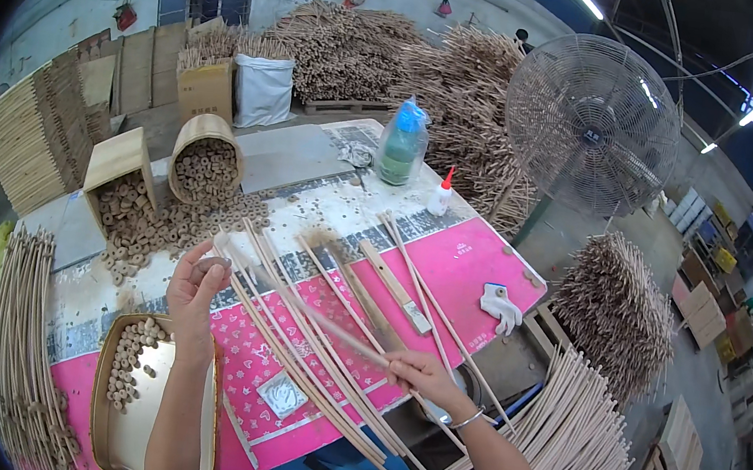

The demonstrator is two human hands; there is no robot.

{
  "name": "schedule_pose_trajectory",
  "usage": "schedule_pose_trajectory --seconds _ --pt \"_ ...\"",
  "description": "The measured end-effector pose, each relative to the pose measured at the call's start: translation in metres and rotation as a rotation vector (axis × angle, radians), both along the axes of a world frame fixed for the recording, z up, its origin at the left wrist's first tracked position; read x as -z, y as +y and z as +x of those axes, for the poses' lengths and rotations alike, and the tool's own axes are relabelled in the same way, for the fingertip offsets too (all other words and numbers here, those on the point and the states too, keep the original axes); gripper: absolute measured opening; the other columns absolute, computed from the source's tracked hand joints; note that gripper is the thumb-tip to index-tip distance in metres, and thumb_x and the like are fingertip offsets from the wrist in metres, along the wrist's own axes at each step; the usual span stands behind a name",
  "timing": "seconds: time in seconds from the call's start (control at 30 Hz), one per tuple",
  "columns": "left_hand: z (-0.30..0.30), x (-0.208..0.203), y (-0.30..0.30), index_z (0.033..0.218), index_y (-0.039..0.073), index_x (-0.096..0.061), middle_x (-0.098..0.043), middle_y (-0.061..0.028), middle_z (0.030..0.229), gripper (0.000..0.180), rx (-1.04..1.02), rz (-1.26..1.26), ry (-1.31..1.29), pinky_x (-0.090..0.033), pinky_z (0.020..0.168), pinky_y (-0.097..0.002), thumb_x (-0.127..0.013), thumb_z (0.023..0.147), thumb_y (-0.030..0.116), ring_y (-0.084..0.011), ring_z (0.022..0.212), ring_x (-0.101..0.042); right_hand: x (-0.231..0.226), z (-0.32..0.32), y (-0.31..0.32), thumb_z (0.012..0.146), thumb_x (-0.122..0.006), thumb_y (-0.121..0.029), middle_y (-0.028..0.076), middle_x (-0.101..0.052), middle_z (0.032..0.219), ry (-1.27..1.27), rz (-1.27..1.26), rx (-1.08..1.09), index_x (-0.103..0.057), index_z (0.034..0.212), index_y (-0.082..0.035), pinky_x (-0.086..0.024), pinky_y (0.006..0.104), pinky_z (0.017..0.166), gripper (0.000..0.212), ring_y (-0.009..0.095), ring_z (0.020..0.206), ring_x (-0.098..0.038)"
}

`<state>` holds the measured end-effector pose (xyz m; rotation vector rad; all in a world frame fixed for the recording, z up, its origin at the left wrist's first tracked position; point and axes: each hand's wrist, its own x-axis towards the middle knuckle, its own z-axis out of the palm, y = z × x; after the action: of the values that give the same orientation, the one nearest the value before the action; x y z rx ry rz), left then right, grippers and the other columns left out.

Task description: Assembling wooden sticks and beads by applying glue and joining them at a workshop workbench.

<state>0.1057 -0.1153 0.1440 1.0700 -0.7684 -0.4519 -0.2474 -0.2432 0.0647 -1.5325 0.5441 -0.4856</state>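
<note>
My right hand is closed round a long thin wooden stick that slants up to the left, blurred by motion. My left hand is raised near the stick's far end, thumb and fingers pinched on a small round brownish wooden piece; the blur hides its exact shape. Several more wooden sticks lie across the pink patterned table cover beneath my hands. Left of my left forearm sits a gold-rimmed tray with small wooden beads at its left side.
A tipped wooden box and round tub spill wooden rings across the table. Behind stand a blue-topped plastic jar and red-tipped bottle. A white glove lies right, below a large fan. Stick bundles flank the table.
</note>
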Motion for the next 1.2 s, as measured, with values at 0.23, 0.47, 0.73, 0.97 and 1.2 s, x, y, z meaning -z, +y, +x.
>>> schedule_pose_trajectory --seconds 0.23,0.47,0.73,0.97,1.2 --pt "-0.03 0.013 0.03 0.159 0.009 -0.025 -0.062 -0.0142 0.13 0.095 0.427 -0.059 0.199 -0.052 0.099 -0.0361 -0.076 0.089 0.047 -0.0209 0.112 -0.064 0.07 0.03 -0.087 0.099 -0.059 -0.02 0.022 -0.068 0.088 0.313 -0.834 0.589 -0.068 0.111 0.002 -0.052 0.0448 0.07 0.027 0.036 0.078 -0.067" --pt "-0.039 0.042 0.066 0.163 0.015 -0.012 -0.052 -0.0176 0.144 0.131 0.605 -0.075 0.32 -0.049 0.104 -0.042 -0.084 0.067 0.068 -0.0272 0.127 -0.058 0.041 0.055 -0.034 0.09 -0.069 -0.011 0.016 -0.067 0.098 0.263 -0.951 0.526 -0.07 0.11 -0.003 -0.052 0.0399 0.071 0.021 0.032 0.084 -0.065" --pt "-0.046 0.059 0.095 0.163 0.015 -0.008 -0.049 -0.0191 0.147 0.139 0.595 -0.01 0.367 -0.047 0.106 -0.0443 -0.081 0.062 0.076 -0.0289 0.128 -0.057 0.055 0.077 0.056 0.08 -0.081 -0.023 0.009 -0.065 0.084 0.646 -0.773 0.065 -0.063 0.097 -0.008 -0.051 0.0414 0.064 0.029 0.028 0.076 -0.066" --pt "-0.057 0.073 0.116 0.163 0.012 -0.012 -0.053 -0.0193 0.144 0.13 0.523 0.013 0.378 -0.048 0.103 -0.042 -0.081 0.069 0.071 -0.0287 0.124 -0.06 0.072 0.07 0.04 0.081 -0.078 -0.016 0.014 -0.062 0.097 0.611 -0.946 0.119 -0.059 0.103 -0.005 -0.052 0.0444 0.075 0.031 0.033 0.09 -0.065" --pt "-0.08 0.087 0.126 0.161 0.009 -0.02 -0.059 -0.017 0.136 0.125 0.536 0.108 0.435 -0.049 0.102 -0.0414 -0.082 0.069 0.067 -0.0273 0.119 -0.062 0.069 0.065 0.027 0.083 -0.079 -0.019 0.011 -0.063 0.09 0.589 -0.775 0.356 -0.063 0.101 -0.006 -0.052 0.0427 0.074 0.028 0.028 0.085 -0.066"
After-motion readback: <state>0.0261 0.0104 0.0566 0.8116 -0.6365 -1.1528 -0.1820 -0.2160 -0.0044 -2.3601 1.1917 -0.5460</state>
